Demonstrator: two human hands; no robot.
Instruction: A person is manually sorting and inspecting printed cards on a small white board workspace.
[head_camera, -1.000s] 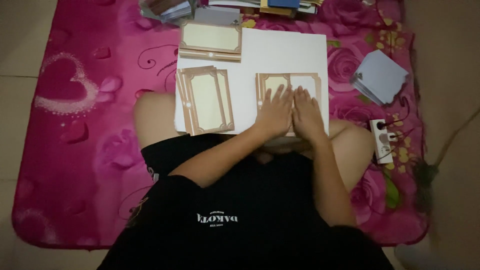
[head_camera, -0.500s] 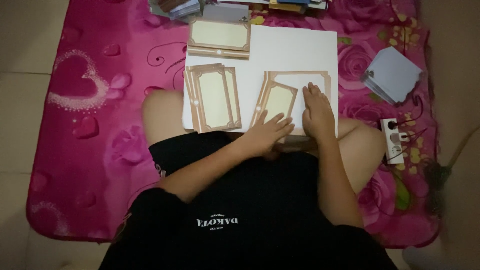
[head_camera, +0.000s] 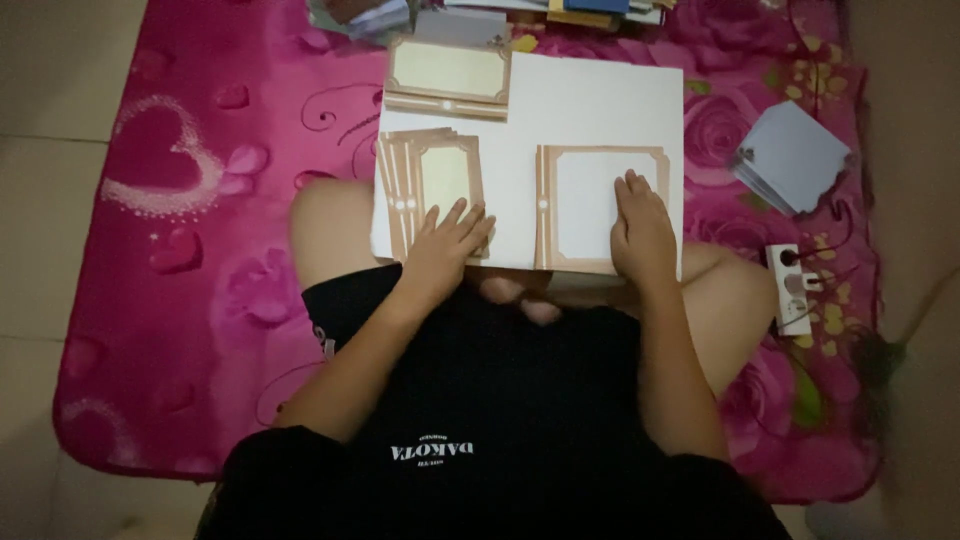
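Since half a second ago the left hand (head_camera: 447, 243) has crossed to the fanned stack of framed cards (head_camera: 432, 185), fingers spread flat on it; the right hand (head_camera: 641, 232) presses the single card (head_camera: 603, 205) flat on the white board (head_camera: 590, 105).

Things lying around on the pink floral mat

A pink mat with roses and hearts (head_camera: 200, 250) covers the pale tiled floor (head_camera: 50, 150). A stack of light blue paper sheets (head_camera: 795, 155) lies on the mat, near a white power strip (head_camera: 790, 290). A pile of mixed coloured papers and books (head_camera: 480, 12) sits along the far edge.
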